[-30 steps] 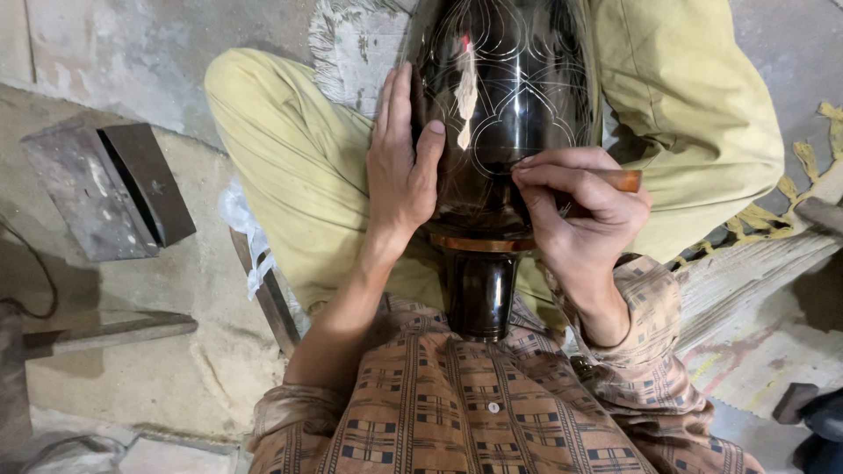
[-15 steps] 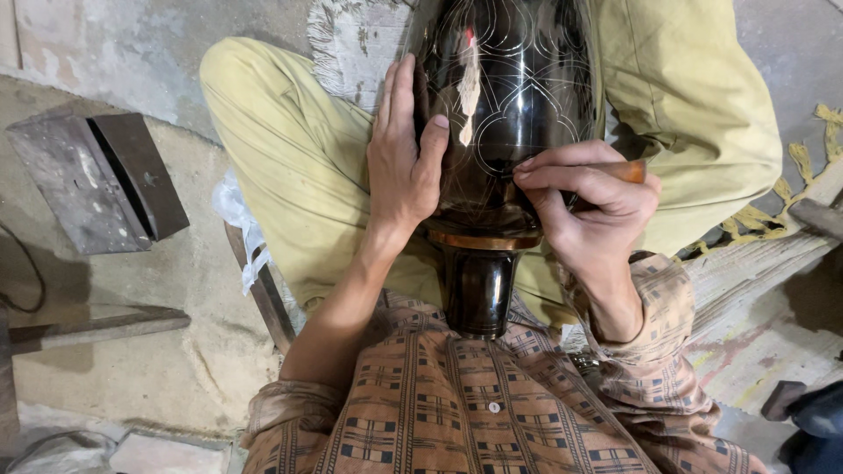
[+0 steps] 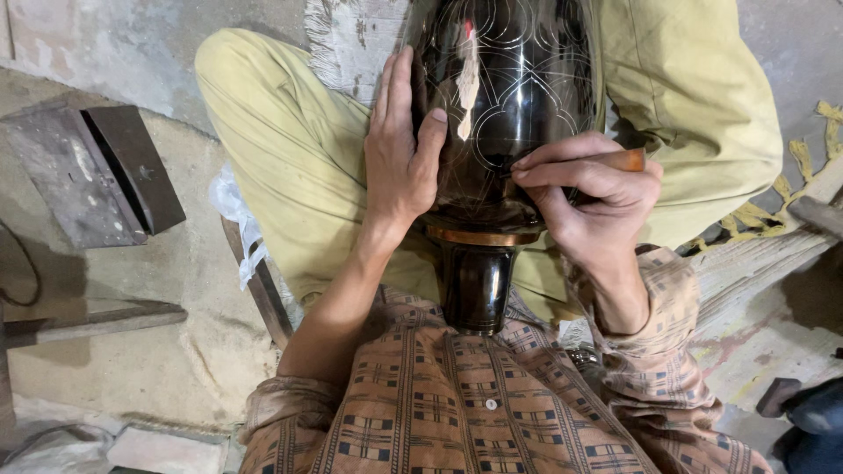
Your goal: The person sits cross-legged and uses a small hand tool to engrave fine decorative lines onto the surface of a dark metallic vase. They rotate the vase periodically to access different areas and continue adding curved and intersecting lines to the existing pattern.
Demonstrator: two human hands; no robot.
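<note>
Vase point(image 3: 518, 105), black and glossy with thin pale lines cut into its belly, lies across the seated person's lap between the knees, its narrow neck point(image 3: 476, 285) pointing back toward the checked shirt point(image 3: 448, 404) and a copper-coloured band point(image 3: 481, 235) ringing the shoulder. Far left, on the concrete floor point(image 3: 158, 351): a dark metal block point(image 3: 92, 175), well apart from the work; nearer in, a flat metal bar point(image 3: 88, 320). White rag point(image 3: 235, 219) tucked beside the left knee of the yellow-green trousers point(image 3: 290, 149). Left hand point(image 3: 399, 149) lies flat against the vase's left flank, fingers straight and together, thumb hooked over the front, bracing rather than gripping. Judgement: the body looks hard, polished and slippery, probably heavy enough to want the lap's support, and the cut surface would mar easily; best held by an open palm on the flank or round the neck, not on the fresh lines. Right hand point(image 3: 593, 197) is curled, wrist bent, thumb and forefinger pinching a wooden-handled tool point(image 3: 625, 161) against the vase's right side; the tip is hidden by the fingers, so contact is likely but not confirmed. Frayed yellow matting point(image 3: 817, 167) at far right.
</note>
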